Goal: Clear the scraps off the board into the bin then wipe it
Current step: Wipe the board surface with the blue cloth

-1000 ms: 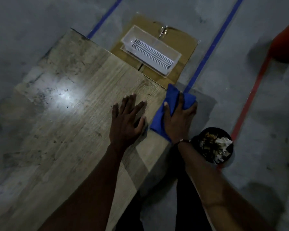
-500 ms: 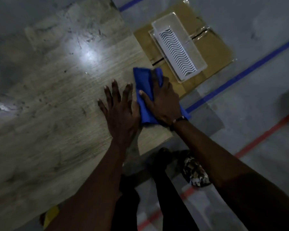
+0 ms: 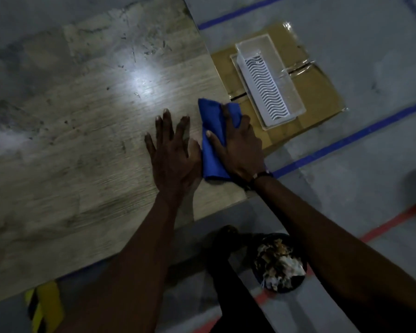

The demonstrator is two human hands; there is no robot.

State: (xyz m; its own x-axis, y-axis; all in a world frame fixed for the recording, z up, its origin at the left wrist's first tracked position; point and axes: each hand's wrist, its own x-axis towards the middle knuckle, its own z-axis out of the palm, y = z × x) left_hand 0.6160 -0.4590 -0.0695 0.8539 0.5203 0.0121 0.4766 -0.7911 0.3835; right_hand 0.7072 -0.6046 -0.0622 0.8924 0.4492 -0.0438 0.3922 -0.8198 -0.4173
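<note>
Board (image 3: 82, 131): worn wood-grain tabletop, bright glare patch near its middle; left and upper parts run out of frame, dark smudges hard to read in the dim light.
Left hand (image 3: 173, 157): flat on the board near its right edge, fingers straight and spread, gripping nothing.
Right hand (image 3: 238, 150): just right of the left hand, pressing on the blue cloth (image 3: 213, 140); thumb lies across it, fingers bent over its far edge, fingertips partly hidden in the folds.
Blue cloth: bunched on the board's right edge, touching the left hand's thumb side; part under the right palm hidden.
Bin (image 3: 277, 263): dark and round, on the floor below the board's near right corner; holds pale and brown scraps; right side covered by the right forearm.
White tray (image 3: 269, 80): right of the board, on flattened cardboard (image 3: 322, 97), wavy slotted base.
Yellow-and-black object (image 3: 43, 308): below the board's near edge, cut off by the frame, identity unclear.
</note>
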